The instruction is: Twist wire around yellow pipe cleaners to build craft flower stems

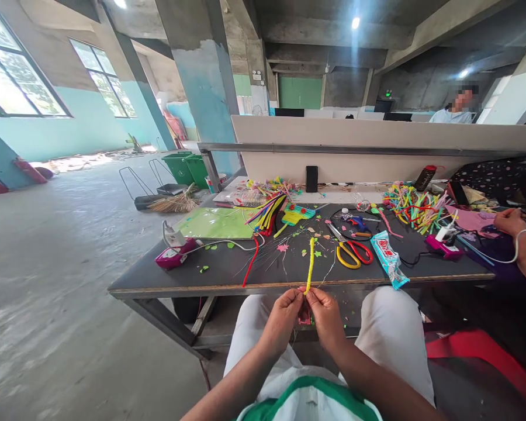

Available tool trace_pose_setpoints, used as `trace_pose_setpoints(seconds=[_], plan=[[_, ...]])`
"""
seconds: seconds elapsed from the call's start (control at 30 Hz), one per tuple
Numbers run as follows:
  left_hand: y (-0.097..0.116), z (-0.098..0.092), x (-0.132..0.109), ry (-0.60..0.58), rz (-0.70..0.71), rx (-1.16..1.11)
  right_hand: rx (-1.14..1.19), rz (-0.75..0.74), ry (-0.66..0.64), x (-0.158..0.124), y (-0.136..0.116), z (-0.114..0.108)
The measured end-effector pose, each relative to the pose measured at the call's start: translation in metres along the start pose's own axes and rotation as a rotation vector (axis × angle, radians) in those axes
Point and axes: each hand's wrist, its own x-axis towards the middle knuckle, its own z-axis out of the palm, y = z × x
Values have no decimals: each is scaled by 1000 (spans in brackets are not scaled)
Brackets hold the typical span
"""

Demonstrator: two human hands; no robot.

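Note:
A yellow pipe cleaner (311, 263) stands upright between my hands, just past the table's front edge. My left hand (286, 318) pinches its lower end from the left, fingers closed. From the right, my right hand (326, 318) pinches the same end, thumb and finger pressed together. The fingertips of both hands nearly touch. Scissors with yellow and red handles (350, 248) lie on the dark table to the right. A red pipe cleaner (251, 263) rests at the table edge on the left. Beyond are a pink star (283, 248) and a yellow and blue fuzzy piece (298, 215).
A blue wrapper (388, 257) lies near the right edge. Pink power strips (177, 254) sit at both sides. Bundled pipe cleaners (416, 207) and a phone (311, 179) stand farther back. Another person's hand (511, 223) is at the far right.

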Motion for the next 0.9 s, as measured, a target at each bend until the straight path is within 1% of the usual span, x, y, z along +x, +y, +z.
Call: trace_pose_setpoints(seconds=[0.17, 0.27, 0.33, 0.4, 0.47, 0.53, 0.63, 0.7, 0.8, 0.9], plan=[[1, 2, -2, -19, -46, -20, 19, 38, 40, -1, -1, 1], [1, -5, -1, 21, -32, 43, -18, 17, 66, -3, -8, 0], [5, -16, 2, 101, 53, 156, -85, -37, 84, -4, -12, -1], [16, -29, 6, 190, 174, 259, -127, -58, 83, -5, -13, 0], [33, -40, 8, 229, 281, 291, -113, -22, 58, -6, -11, 2], [53, -47, 7, 269, 374, 304, -70, 35, 37, -9, -10, 6], [81, -45, 4, 331, 510, 408, -14, 101, 20, -12, -10, 10], [92, -41, 4, 371, 591, 547, 5, 106, 10, -14, -10, 11], [101, -36, 9, 436, 686, 815, 30, 102, -4, -15, -11, 11], [103, -34, 16, 475, 717, 991, 43, 115, -15, -15, -12, 11]])
